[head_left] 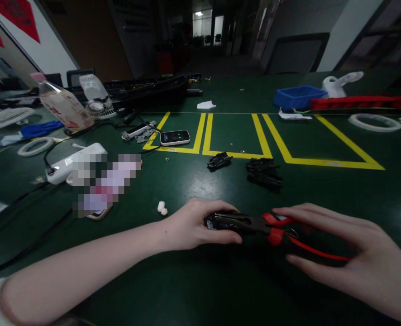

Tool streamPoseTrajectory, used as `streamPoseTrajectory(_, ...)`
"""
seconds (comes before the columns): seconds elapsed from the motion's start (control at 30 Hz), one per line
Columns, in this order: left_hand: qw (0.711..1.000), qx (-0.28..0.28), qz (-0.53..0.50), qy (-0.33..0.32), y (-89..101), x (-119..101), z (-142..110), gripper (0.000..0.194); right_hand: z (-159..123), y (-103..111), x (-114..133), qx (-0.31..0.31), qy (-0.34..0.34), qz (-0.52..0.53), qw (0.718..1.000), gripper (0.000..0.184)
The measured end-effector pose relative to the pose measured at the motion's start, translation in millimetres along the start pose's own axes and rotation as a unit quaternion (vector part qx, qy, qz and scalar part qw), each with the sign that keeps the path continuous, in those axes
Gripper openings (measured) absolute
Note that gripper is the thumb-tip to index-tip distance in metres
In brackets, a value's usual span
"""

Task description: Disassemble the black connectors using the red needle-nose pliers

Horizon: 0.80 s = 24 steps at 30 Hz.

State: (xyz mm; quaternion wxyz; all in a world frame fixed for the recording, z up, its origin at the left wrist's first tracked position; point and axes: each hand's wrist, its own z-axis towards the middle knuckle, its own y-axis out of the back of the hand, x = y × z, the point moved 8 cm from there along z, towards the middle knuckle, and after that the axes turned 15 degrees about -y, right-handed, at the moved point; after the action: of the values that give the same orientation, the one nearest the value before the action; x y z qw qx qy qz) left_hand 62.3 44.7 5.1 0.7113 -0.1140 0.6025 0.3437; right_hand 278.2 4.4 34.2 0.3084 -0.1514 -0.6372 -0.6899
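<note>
Between the thumb and fingers of my left hand is a black plastic part, held just above the green table. My right hand grips a pair of pliers with red and black handles, a spring showing between them. The jaws point left and meet the black part; exactly where they bite is hard to see. Farther up the table lie similar black parts, one alone and a small cluster to its right.
Left of my hands are two white earbuds, a blurred-out phone and a white power strip with cables. A black-faced device lies by yellow tape outlines. Behind stand a bottle and a blue bin.
</note>
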Motion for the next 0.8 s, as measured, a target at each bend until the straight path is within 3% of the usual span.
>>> streamPoseTrajectory(0.13,1.000,-0.010,0.020,0.002,1.5,1,-1,0.041,5,-2,2,0.004,-0.018,0.029,0.999,0.042)
streamPoseTrajectory(0.3,1.000,-0.011,-0.016,0.006,-0.9,3,-2,0.042,3,-2,-7,0.015,-0.043,0.018,0.999,0.049)
streamPoseTrajectory(0.5,1.000,-0.013,-0.002,-0.011,0.8,1,-2,0.053,6,15,-1,-0.026,-0.008,0.005,1.000,0.049)
streamPoseTrajectory(0.8,1.000,-0.010,0.009,-0.020,0.2,1,-1,0.046,5,8,1,0.007,-0.003,-0.028,1.000,0.047)
